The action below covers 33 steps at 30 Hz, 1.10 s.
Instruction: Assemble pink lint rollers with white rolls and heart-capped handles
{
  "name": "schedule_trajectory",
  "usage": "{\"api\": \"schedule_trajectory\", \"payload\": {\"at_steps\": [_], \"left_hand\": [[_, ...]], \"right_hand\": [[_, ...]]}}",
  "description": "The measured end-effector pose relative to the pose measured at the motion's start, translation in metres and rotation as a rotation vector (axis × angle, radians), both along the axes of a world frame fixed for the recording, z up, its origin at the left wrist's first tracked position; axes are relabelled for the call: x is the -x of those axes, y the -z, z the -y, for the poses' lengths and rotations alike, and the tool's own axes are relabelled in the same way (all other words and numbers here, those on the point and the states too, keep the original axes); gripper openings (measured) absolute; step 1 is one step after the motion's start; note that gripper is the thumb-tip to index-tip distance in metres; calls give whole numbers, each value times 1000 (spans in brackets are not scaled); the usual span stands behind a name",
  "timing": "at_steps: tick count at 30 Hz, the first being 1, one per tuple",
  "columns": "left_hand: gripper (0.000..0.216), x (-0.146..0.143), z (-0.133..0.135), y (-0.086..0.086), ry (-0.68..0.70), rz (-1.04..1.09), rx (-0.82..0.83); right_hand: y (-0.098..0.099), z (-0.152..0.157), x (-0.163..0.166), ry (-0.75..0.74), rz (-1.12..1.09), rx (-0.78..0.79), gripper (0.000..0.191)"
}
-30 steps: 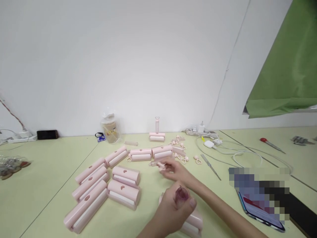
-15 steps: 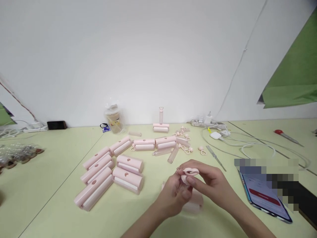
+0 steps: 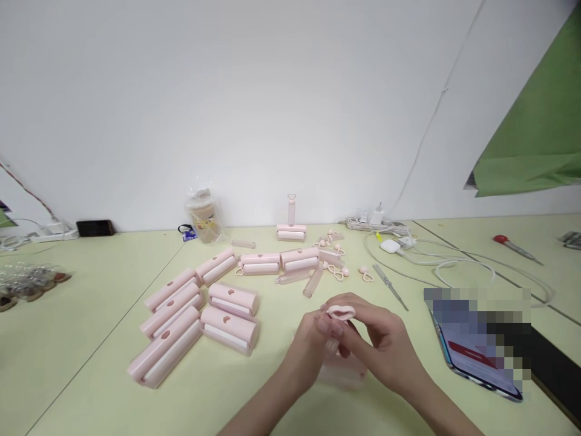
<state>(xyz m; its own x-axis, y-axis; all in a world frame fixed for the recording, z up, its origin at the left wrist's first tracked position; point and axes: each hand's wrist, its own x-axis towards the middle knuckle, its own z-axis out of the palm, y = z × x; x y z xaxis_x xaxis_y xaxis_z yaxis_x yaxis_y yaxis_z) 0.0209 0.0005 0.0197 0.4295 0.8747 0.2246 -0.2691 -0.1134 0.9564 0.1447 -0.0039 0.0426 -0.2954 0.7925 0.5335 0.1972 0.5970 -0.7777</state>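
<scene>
While both half-curled hands [image 3: 303, 348] [image 3: 391, 339] pinch it, the pink loop [image 3: 341, 317] sits between them.

On the table [image 3: 86, 357] I watch, a cup [image 3: 205, 223] stands behind cylinders [image 3: 216, 266] at left; a phone [image 3: 476, 361] lies near right.

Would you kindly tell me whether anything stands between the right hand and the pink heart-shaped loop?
Nothing visible does: the right hand grips the pink heart-shaped loop by its base, with the left hand close beside. The pink roller lies below, out of the way.
</scene>
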Motion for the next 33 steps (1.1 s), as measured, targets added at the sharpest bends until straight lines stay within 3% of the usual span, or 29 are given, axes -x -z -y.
{"api": "schedule_trajectory", "payload": {"at_steps": [4,13,18,23,28,31,33], "left_hand": [[61,-8,-2,1,-92,65,77],[34,-27,1,4,-348,122,344],[22,-27,0,3,-342,105,430],[17,-28,-2,13,-367,90,383],[20,-27,-1,15,-297,134,275],[32,-26,-2,13,-252,129,213],[47,-26,-5,14,-194,140,164]], "right_hand": [[-2,1,0,-2,0,-32,12],[0,4,0,-7,-44,-47,14],[2,2,3,34,-38,-44,17],[5,2,6,59,-63,-65,15],[4,6,9,68,-60,-71,14],[3,5,7,73,-50,-54,15],[3,1,3,49,-39,49,15]]}}
